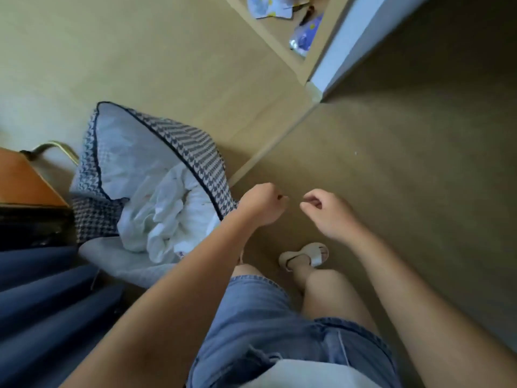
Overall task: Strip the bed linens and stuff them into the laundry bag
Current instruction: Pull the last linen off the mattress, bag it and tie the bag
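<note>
Blue shorts [265, 331] up close, then left hand [263, 204] and right hand [327, 214] with curled fingers, holding something or not I cannot tell; white linens [162, 217] lie in the laundry bag [195, 152], so the job looks nearly done.

Bare forearms [173, 303], faded blue denim shorts [265, 331], cream open-toed sandal [305, 256], white shirt hem [307, 371]

**Counts in a bedroom corner**

One left hand [261, 204] and one right hand [327, 211], two in all. One checked laundry bag [195, 152] with one heap of white linens [165, 214]. One pale sandal [305, 256]. One pair of denim shorts [265, 326]. One shelf [278, 26] with two blurred printed packets [306, 35]. One orange bench [22, 180].
</note>
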`<act>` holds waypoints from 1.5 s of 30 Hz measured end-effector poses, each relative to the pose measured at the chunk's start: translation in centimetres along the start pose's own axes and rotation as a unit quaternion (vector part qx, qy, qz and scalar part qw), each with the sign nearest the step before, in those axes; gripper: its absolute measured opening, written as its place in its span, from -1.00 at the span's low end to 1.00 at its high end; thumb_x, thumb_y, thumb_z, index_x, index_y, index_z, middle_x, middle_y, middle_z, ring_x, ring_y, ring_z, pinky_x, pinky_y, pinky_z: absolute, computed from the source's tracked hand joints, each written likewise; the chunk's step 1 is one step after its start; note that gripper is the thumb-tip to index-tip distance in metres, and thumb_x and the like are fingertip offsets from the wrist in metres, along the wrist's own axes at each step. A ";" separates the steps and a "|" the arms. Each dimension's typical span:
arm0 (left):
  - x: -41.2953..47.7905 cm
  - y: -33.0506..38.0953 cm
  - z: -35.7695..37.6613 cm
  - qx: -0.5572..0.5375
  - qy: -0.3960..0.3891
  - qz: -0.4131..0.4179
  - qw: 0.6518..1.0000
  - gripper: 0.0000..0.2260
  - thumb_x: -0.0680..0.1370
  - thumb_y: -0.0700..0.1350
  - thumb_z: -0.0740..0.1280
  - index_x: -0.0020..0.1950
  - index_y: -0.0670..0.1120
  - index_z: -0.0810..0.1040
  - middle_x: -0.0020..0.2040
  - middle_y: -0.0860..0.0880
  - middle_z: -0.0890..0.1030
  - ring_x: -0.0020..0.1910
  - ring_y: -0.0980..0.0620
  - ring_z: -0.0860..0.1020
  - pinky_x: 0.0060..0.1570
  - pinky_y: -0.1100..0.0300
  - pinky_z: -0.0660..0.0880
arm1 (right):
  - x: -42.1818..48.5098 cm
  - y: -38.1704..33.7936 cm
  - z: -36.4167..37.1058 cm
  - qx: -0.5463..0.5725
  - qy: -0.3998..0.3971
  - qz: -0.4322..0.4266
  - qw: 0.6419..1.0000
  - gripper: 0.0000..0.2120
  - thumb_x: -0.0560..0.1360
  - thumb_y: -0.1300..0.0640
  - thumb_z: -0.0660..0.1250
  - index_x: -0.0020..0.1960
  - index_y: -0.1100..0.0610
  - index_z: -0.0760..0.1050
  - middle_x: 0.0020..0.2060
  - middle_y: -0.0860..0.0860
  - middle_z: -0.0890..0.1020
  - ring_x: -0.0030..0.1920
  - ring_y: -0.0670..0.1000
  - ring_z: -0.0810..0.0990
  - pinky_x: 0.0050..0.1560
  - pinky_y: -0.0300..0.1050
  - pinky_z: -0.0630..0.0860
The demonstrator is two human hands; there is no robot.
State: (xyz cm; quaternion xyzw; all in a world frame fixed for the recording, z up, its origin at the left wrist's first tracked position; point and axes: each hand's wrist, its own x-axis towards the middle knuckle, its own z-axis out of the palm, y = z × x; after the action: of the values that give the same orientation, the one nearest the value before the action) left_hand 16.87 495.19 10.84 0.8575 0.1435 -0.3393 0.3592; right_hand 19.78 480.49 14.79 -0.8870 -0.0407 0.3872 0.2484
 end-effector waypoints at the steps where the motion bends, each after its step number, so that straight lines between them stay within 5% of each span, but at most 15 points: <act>1: 0.6 2.2 0.8 0.013 -0.010 0.011 1.000 -0.71 0.59 -0.03 0.19 -0.28 -0.15 0.42 -0.28 -0.10 0.52 -0.23 -0.13 0.49 -0.31 0.15 0.29 | -0.9 1.9 -1.5 0.026 0.029 0.020 0.999 -0.73 0.58 0.08 0.24 0.22 0.16 0.49 0.12 0.06 0.58 0.10 0.02 0.52 0.04 -0.16 0.40; 8: 3.5 19.9 6.8 0.107 -0.084 0.079 0.988 -0.78 0.57 -0.04 0.22 0.08 -0.12 0.56 -0.01 -0.09 0.60 -0.06 -0.08 0.53 -0.16 0.17 0.41 | -6.0 15.7 -11.9 0.126 0.166 0.105 0.972 -0.71 0.57 0.08 0.25 0.25 0.16 0.50 0.13 0.06 0.61 0.06 0.00 0.53 -0.08 -0.25 0.31; 14: 5.1 35.6 14.7 0.254 -0.132 0.188 0.940 -0.67 0.60 0.05 0.22 0.24 -0.13 0.52 0.25 -0.12 0.54 0.23 -0.13 0.49 0.16 0.09 0.45 | -9.9 28.7 -20.9 0.184 0.241 0.126 0.945 -0.70 0.55 0.08 0.29 0.23 0.19 0.52 0.13 0.09 0.61 0.13 0.09 0.56 0.14 -0.08 0.45; 26: 8.4 61.3 26.6 0.333 -0.182 0.350 0.857 -0.71 0.58 0.05 0.26 0.16 -0.11 0.54 0.17 -0.10 0.57 0.18 -0.09 0.50 0.11 0.14 0.43 | -17.5 48.7 -34.0 0.310 0.395 0.236 0.832 -0.77 0.53 0.14 0.32 0.13 0.25 0.56 0.03 0.12 0.65 0.07 0.07 0.61 -0.01 -0.20 0.40; 37: 17.3 90.6 38.4 0.381 -0.226 0.416 0.794 -0.68 0.57 0.06 0.29 0.19 -0.12 0.56 0.16 -0.10 0.60 0.13 -0.06 0.55 0.06 0.17 0.44 | -18.3 66.3 -55.2 0.256 0.466 0.283 0.799 -0.78 0.54 0.13 0.31 0.11 0.23 0.56 0.03 0.11 0.63 0.05 0.11 0.59 -0.05 -0.13 0.38; 45: 22.2 103.2 45.4 0.384 -0.237 0.421 0.787 -0.71 0.55 0.05 0.32 0.14 -0.11 0.58 0.07 -0.08 0.63 0.02 -0.02 0.57 -0.04 0.19 0.43 | -17.7 77.4 -64.2 0.306 0.480 0.296 0.767 -0.83 0.54 0.12 0.29 -0.05 0.24 0.53 -0.11 0.10 0.59 -0.07 0.11 0.55 -0.09 -0.08 0.40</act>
State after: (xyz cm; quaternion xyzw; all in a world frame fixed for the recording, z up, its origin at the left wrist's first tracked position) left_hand 61.88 390.51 25.92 0.7929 -0.4632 -0.3740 0.1298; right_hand 43.57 381.97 27.06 -0.8023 0.4693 -0.0430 0.3664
